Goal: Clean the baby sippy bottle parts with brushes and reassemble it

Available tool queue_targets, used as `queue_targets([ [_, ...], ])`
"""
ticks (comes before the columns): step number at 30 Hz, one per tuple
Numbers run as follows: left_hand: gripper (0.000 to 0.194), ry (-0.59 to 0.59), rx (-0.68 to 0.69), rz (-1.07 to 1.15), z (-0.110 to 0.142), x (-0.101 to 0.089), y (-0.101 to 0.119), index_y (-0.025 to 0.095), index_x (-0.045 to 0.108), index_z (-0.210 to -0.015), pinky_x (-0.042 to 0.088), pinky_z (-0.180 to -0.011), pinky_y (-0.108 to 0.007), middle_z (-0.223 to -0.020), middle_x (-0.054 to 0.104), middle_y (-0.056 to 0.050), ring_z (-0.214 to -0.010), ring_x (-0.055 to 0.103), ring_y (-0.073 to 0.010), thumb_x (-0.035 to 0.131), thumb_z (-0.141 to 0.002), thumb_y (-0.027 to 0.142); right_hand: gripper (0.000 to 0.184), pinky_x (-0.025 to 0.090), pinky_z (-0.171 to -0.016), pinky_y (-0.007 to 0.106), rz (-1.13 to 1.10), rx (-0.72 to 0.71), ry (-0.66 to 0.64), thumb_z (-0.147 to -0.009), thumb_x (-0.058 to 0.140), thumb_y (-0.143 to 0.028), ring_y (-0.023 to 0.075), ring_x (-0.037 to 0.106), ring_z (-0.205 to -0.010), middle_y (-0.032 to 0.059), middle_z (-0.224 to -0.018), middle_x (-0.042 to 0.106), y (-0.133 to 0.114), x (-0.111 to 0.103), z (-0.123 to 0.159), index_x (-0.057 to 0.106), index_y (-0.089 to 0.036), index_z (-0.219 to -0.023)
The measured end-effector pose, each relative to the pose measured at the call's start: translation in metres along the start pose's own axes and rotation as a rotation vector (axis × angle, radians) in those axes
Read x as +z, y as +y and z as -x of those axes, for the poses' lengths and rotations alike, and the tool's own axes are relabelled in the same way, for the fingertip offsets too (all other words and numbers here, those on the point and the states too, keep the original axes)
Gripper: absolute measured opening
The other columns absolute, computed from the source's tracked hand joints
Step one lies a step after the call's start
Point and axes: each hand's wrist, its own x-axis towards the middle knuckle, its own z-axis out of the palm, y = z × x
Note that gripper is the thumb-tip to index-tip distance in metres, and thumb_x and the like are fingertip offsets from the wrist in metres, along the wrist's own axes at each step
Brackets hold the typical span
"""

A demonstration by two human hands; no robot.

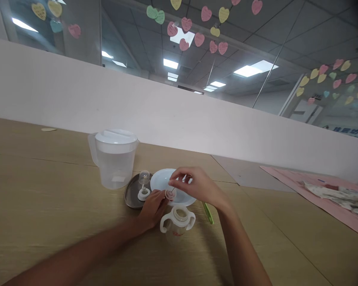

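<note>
My left hand (154, 207) is closed around a clear bottle nipple (170, 194), its open base turned up. Above it, my right hand (198, 183) pinches a thin stick (173, 188) whose lower end reaches into the nipple; the tip is hidden. Both hands are over the near side of a pale blue bowl (161, 177). Just in front of them stands a clear baby bottle (176, 232) with white handles and an uncovered mouth. By my left hand, a grey tray (131, 195) bears a clear bottle cap (144, 177) and a white collar ring (143, 194).
A lidded plastic pitcher (116, 165) holding clear liquid stands behind the tray at left. Right of the bowl lies a green-handled tool (208, 213), partly behind my right wrist. A pink cloth (289, 186) with crumpled fabric lies far right. A white wall (167, 115) bounds the table's back.
</note>
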Motion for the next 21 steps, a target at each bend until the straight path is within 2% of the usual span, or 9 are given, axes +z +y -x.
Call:
queue_targets([
  [4,0.024,-0.027,-0.008,-0.038,0.001,0.001,-0.001,0.017,0.053,-0.080,0.041,-0.069,-0.031,-0.077,0.060,-0.004,-0.072,0.052,-0.0169,0.032,-0.090,0.024,0.045,0.032,-0.048,0.019,-0.014,-0.055,0.208,-0.091,0.038,-0.043,0.0074,0.044,-0.050,-0.0026,-0.054,0.050,-0.018,-0.003,0.009,0.055,-0.016,-0.060],
  [6,0.025,-0.042,-0.006,-0.070,0.001,0.003,-0.003,0.018,0.052,-0.078,0.040,-0.069,-0.031,-0.076,0.060,-0.003,-0.071,0.052,-0.0168,0.031,-0.091,0.024,0.049,0.027,-0.047,0.020,0.105,-0.095,0.253,-0.093,0.034,-0.043,0.0070,0.037,-0.046,-0.0034,-0.049,0.044,-0.021,0.003,0.008,0.050,-0.016,-0.055],
  [8,0.026,-0.049,0.008,-0.091,0.001,0.006,-0.007,0.018,0.050,-0.075,0.041,-0.070,-0.033,-0.074,0.059,-0.003,-0.070,0.052,-0.0169,0.031,-0.091,0.026,0.047,0.025,-0.048,0.021,0.249,-0.151,0.272,-0.095,0.031,-0.038,0.0076,0.035,-0.045,-0.0031,-0.050,0.043,-0.020,0.012,0.004,0.050,-0.016,-0.058],
  [11,0.025,-0.064,0.010,-0.093,0.002,0.010,-0.013,0.018,0.050,-0.074,0.041,-0.072,-0.034,-0.073,0.059,-0.003,-0.069,0.052,-0.0169,0.032,-0.091,0.026,0.044,0.024,-0.049,0.023,0.399,-0.194,0.238,-0.097,0.024,-0.028,0.0092,0.036,-0.046,-0.0023,-0.052,0.044,-0.017,0.024,-0.003,0.056,-0.016,-0.069],
  [14,0.023,-0.089,-0.018,-0.072,0.002,0.012,-0.016,0.018,0.052,-0.076,0.042,-0.075,-0.036,-0.077,0.060,-0.003,-0.072,0.053,-0.0179,0.034,-0.090,0.025,0.041,0.025,-0.050,0.023,0.491,-0.170,0.180,-0.097,0.022,-0.022,0.0107,0.041,-0.048,-0.0009,-0.055,0.047,-0.010,0.030,-0.008,0.059,-0.016,-0.081],
  [18,0.022,-0.083,-0.020,0.002,0.002,0.011,-0.015,0.018,0.055,-0.083,0.043,-0.077,-0.039,-0.083,0.061,-0.005,-0.077,0.054,-0.0202,0.035,-0.089,0.024,0.031,0.027,-0.054,0.024,0.595,-0.166,0.083,-0.096,0.028,-0.017,0.0130,0.048,-0.056,0.0012,-0.063,0.054,0.012,0.045,-0.016,0.059,-0.017,-0.093],
  [21,0.022,-0.066,-0.016,0.034,0.003,0.009,-0.014,0.018,0.056,-0.093,0.043,-0.081,-0.040,-0.093,0.062,-0.007,-0.086,0.054,-0.0218,0.035,-0.089,0.024,0.024,0.028,-0.056,0.025,0.642,-0.221,-0.023,-0.094,0.034,-0.016,0.0141,0.051,-0.059,0.0018,-0.068,0.058,0.026,0.060,-0.022,0.058,-0.017,-0.093],
])
